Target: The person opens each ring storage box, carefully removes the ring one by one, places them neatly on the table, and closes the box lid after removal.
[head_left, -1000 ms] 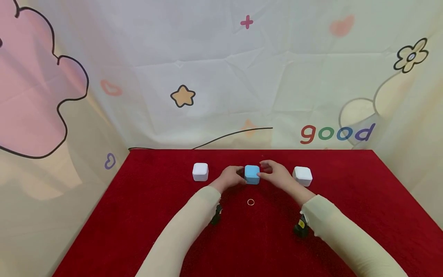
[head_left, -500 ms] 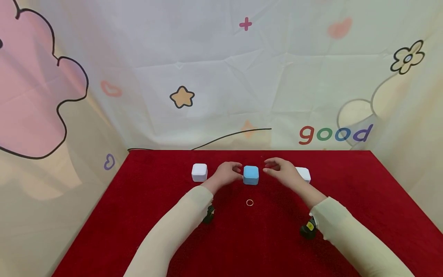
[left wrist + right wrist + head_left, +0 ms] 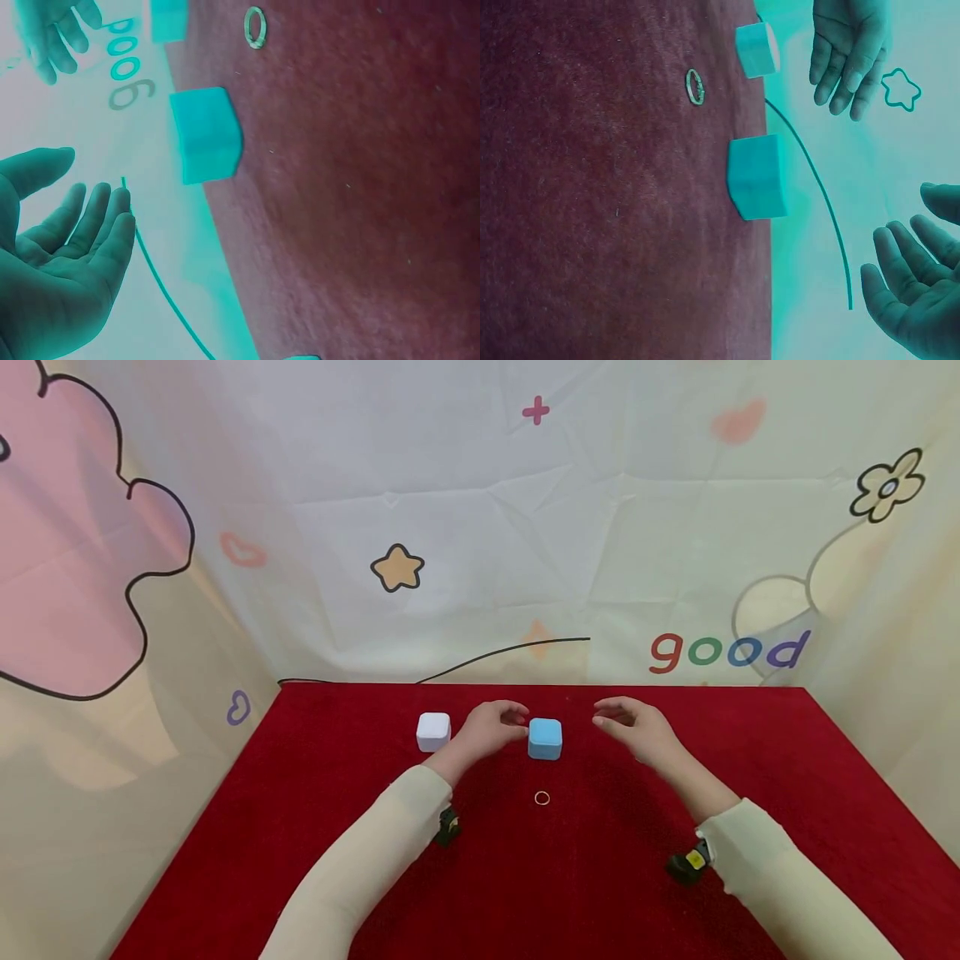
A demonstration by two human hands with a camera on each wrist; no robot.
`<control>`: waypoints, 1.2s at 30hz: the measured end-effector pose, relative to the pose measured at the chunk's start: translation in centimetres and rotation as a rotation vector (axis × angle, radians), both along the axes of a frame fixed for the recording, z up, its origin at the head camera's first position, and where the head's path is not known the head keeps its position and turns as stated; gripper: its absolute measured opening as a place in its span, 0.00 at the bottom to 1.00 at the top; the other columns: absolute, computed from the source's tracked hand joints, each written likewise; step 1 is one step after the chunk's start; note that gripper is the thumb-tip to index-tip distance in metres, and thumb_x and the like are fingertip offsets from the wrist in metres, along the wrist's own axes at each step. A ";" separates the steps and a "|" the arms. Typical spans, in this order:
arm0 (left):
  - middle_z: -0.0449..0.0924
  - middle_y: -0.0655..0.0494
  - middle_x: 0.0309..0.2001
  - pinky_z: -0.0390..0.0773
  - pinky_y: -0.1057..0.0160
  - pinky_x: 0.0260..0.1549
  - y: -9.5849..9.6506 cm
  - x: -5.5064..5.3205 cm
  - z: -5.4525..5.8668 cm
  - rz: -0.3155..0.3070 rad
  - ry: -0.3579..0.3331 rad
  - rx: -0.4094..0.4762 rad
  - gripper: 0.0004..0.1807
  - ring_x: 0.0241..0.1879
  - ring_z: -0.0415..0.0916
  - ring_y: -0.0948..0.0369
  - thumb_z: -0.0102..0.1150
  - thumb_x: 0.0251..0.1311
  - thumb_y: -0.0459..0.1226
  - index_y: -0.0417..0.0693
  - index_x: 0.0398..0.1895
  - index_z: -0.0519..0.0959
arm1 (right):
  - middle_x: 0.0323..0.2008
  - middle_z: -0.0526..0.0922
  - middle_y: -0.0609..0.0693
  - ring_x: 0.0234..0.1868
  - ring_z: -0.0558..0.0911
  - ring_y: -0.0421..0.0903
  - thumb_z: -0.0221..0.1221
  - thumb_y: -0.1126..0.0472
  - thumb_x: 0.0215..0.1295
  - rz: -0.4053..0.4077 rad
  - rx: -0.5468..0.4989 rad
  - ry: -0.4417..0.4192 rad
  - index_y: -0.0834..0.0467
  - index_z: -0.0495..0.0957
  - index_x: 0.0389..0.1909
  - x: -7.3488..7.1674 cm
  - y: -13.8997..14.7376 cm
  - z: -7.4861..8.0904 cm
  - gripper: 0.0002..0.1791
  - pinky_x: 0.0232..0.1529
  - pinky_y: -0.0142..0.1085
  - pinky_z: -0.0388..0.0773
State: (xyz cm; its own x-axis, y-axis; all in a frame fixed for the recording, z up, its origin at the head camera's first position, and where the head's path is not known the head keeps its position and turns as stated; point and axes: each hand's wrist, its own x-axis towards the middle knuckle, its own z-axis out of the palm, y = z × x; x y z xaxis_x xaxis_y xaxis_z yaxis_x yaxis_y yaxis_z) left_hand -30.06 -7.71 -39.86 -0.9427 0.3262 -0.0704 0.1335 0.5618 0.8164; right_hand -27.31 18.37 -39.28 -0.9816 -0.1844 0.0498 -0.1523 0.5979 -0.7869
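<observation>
A light blue rounded box (image 3: 545, 740) sits on the red cloth between my two hands, and neither hand grips it. My left hand (image 3: 489, 728) hovers just left of it with relaxed, slightly bent fingers; the left wrist view shows its palm (image 3: 60, 277) holding nothing. Farther off to the right of the box, my right hand (image 3: 643, 733) is raised with its fingers parted, and the right wrist view shows that palm (image 3: 922, 300) bare. A thin ring (image 3: 542, 797) lies on the cloth in front of the box.
One white rounded box (image 3: 433, 732) stands left of my left hand. Another box (image 3: 169, 19) shows at the top of the left wrist view; my right hand hides it from the head camera. A printed curtain (image 3: 480, 527) rises behind the red table (image 3: 555, 893).
Both hands have let go of the blue box and drawn apart, the right hand farther to the right, now covering the right white box. The blue box and ring stay put.
</observation>
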 end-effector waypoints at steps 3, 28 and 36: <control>0.83 0.45 0.59 0.83 0.58 0.54 0.0 0.4 0.3 -0.007 0.005 0.026 0.21 0.59 0.79 0.51 0.60 0.70 0.36 0.43 0.65 0.77 | 0.62 0.79 0.66 0.59 0.80 0.59 0.56 0.56 0.77 0.008 -0.035 -0.001 0.63 0.72 0.67 0.5 0.3 0.4 0.24 0.43 0.31 0.79; 0.80 0.44 0.62 0.84 0.60 0.50 2.9 3.4 -0.1 -0.016 0.000 0.231 0.23 0.61 0.80 0.48 0.60 0.68 0.35 0.44 0.66 0.77 | 0.66 0.77 0.65 0.48 0.76 0.25 0.53 0.49 0.79 -0.066 -0.101 0.025 0.61 0.69 0.71 3.1 3.0 0.8 0.28 0.47 0.17 0.76; 0.79 0.44 0.65 0.83 0.57 0.55 4.8 3.9 -0.2 -0.039 -0.013 0.274 0.24 0.63 0.78 0.48 0.61 0.69 0.34 0.43 0.67 0.76 | 0.69 0.73 0.65 0.51 0.71 0.27 0.51 0.50 0.79 -0.083 -0.122 0.009 0.62 0.66 0.73 3.3 4.1 0.2 0.29 0.48 0.19 0.76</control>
State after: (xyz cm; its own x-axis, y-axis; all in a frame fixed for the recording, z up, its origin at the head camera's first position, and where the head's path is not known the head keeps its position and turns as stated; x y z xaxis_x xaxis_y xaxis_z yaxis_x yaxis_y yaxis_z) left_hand -26.15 -2.96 -40.01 -0.9285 0.3711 0.0136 0.1392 0.3139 0.9392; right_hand -23.98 22.48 -39.09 -0.9926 -0.0949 0.0759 -0.1139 0.5087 -0.8534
